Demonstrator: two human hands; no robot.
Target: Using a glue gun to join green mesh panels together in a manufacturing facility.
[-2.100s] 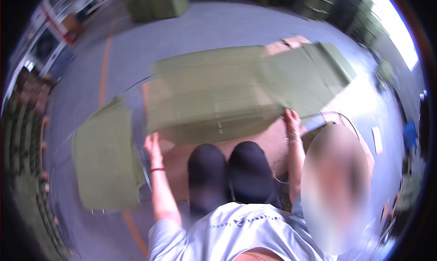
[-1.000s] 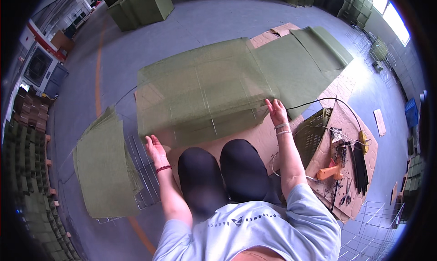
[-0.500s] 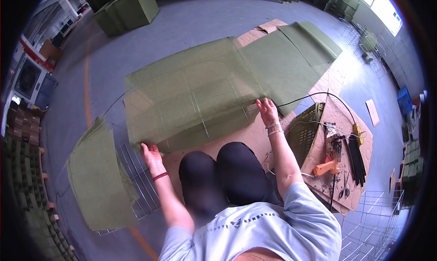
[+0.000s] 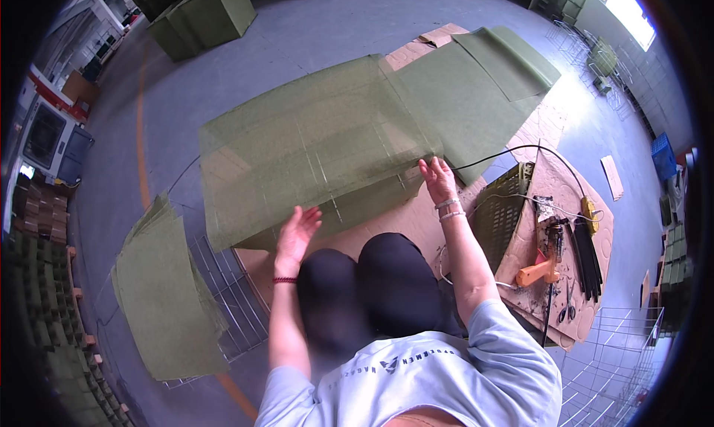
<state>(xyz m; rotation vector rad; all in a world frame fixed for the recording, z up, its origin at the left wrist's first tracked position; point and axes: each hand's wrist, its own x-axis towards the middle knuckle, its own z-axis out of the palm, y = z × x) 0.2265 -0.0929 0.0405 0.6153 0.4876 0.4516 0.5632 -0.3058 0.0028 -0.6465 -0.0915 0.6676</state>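
A thin, see-through green fabric sheet lies over a wire frame, whose bars show through it and at its near edge. My right hand pinches the sheet's near right corner between thumb and fingers. My left hand is open beside the near edge, fingers spread, holding nothing; whether it touches the fabric I cannot tell. Beyond the right end, more green fabric lies flat with a folded-over flap. A stack of green sheets rests on a wire panel at the left.
At the right, cardboard on a green plastic crate bears an orange glue gun, black sticks and scissors. A black cable runs from there to the fabric. Wire grids stand at the lower right.
My left hand has let go of the sheet's near left corner and moved right along the near edge, opening. My right hand stays at its corner.
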